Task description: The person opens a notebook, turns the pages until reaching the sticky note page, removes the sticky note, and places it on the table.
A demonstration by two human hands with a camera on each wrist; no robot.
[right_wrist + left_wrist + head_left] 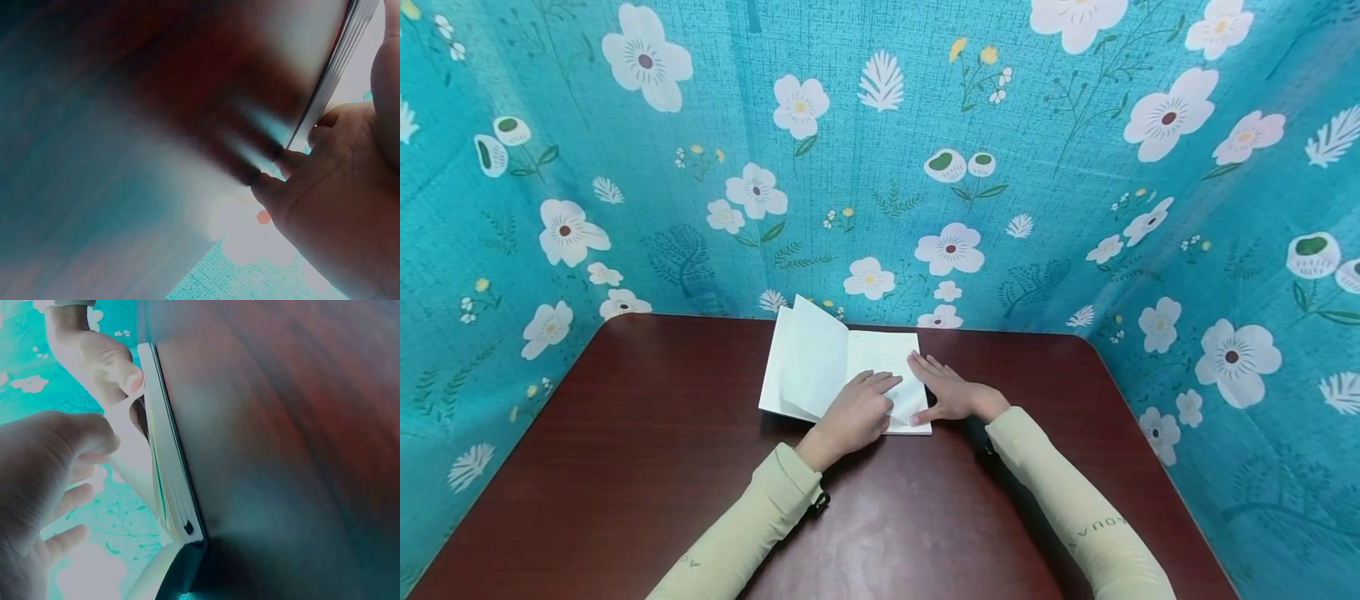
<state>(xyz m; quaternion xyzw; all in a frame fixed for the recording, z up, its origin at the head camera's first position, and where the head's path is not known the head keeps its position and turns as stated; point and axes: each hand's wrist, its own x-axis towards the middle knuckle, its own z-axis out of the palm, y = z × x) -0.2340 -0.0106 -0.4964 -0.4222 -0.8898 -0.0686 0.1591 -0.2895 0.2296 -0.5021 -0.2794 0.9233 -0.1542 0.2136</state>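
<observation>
A thick paperbound book with smooth white pages [827,358] lies spread near the far edge of a glossy, dark reddish-brown wooden table [647,433] with rounded far corners. On its left side, several leaves stand raised in a fan; the right-hand page lies flatter and bears faint print. From the left wrist, the block of stacked page edges [172,462] shows fine layered lines above a thin dark cover, with one sheet bowed away from it.

The left hand [859,408] reaches over the near part of the right-hand page, its index finger extended and the other fingers loosely apart. The right hand [953,393] is spread at the book's right side, thumb on the near right corner of the page, fingers on its right margin.

Both arms wear pale khaki cloth sleeves [1078,500], the right one with dark lettering. Behind and beside the table hangs a woven-textured turquoise curtain [865,167], printed with rounded white blossoms and feathery leaves.
</observation>
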